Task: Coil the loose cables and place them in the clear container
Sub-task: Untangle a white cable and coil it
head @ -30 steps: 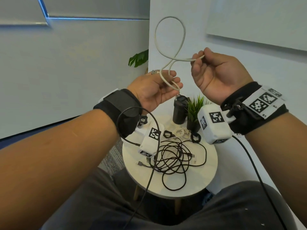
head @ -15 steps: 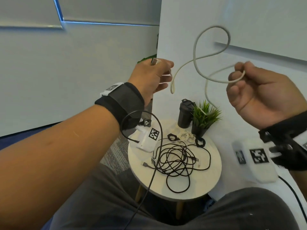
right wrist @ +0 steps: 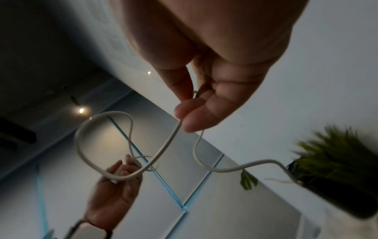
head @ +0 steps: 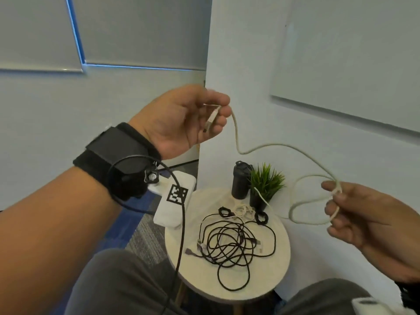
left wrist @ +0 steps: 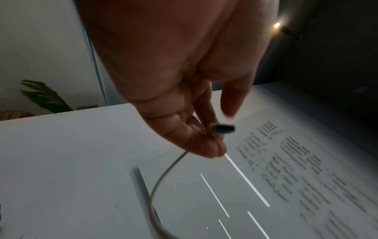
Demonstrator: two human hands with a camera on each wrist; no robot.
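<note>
The thin white cable (head: 268, 147) hangs in the air between both hands: the left hand (head: 181, 120) pinches its plug end, while the right hand (head: 363, 214), lower and well apart, pinches a loop.

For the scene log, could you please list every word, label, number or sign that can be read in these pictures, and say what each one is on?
No text can be read anywhere.
Whiteboard, left wrist view: lines of dark handwriting, too blurred to read.
Wrist camera housing, head view: a black-and-white square marker pattern, no letters or digits.
White cable, black bottle, plant pot: no visible label.
</note>
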